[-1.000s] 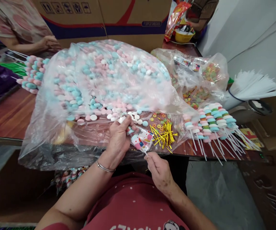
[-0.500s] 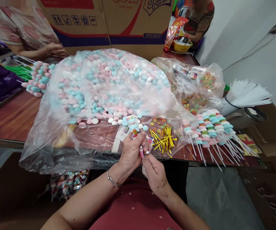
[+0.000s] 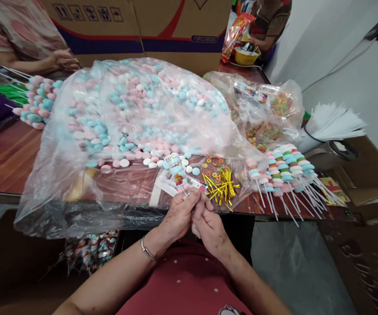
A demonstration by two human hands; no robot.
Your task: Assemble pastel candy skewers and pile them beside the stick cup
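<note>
My left hand [image 3: 180, 215] is closed around the lower end of a marshmallow candy skewer [image 3: 176, 169] in a clear printed wrapper. Blue, white and colourful ring pieces show through the wrapper, and its top points away from me. My right hand [image 3: 211, 225] is closed just below and to the right, its fingertips meeting those of the left. What the right fingers pinch is hidden; a whitish end shows under them. Beyond my hands lie flat printed wrappers [image 3: 163, 181]. Gold twist ties [image 3: 225, 187] are piled to the right, by loose gummy rings [image 3: 208, 166].
A large clear bag of pink, blue and white marshmallows [image 3: 149, 100] covers the table's middle. Finished skewers [image 3: 284, 168] lie at right, near a container of white sticks [image 3: 333, 124]. A cardboard box [image 3: 110, 37] stands behind. Two other people are across the table.
My right hand has moved up against the left, and its fingers have closed in at the skewer's lower end. More of the wrapped skewer shows above my left hand. The view has shifted slightly.
</note>
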